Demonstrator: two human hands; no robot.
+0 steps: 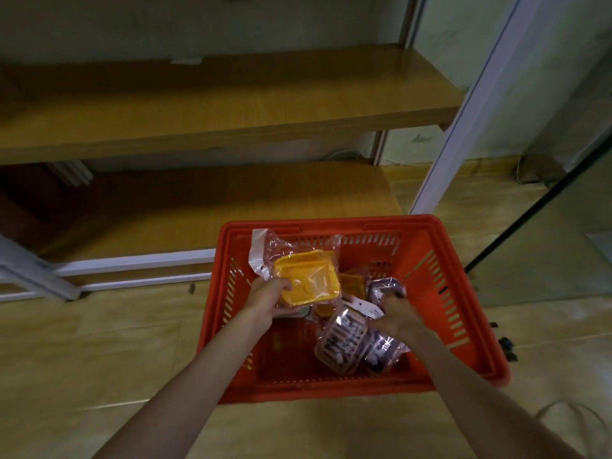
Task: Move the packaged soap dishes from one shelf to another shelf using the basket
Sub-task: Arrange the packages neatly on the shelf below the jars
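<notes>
yellow soap dish pack [306,282] lifting out of red basket [470,293], left hand [265,301] gripping it. right hand [395,313] closing on purple pack [385,288] inside basket. unloading step; next needing reach to wooden shelf [231,104] above.

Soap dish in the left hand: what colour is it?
Yellow-orange soap dish in clear wrap, best seen in the head view.

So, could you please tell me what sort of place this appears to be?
Probably a small shop or stockroom: wooden display shelves, a red shopping basket on the floor, and packaged soap dishes inside it.
</notes>
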